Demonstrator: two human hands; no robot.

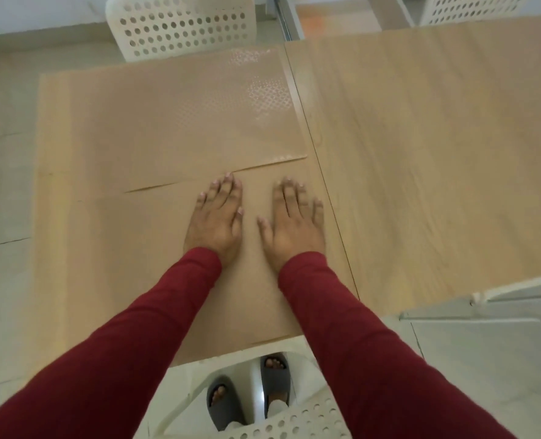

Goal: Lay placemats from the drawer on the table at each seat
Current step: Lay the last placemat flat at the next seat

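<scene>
Home dining area: wooden table (421, 137), perforated chairs (180, 26).

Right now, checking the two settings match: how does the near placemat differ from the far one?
The near placemat lies under both flat hands, left hand and right hand; the far placemat is untouched. The far placemat shows a shiny dotted glare; the near placemat looks matte. Both are tan and lie flat on the table.

A single head-worn wide-angle camera looked steeply down from above the near edge of the wooden surface (421, 137), close enough that both sleeved arms entered from the bottom corners. It faced forward across the surface toward a white perforated chair (180, 25) at the far side, with floor visible on the left.
</scene>
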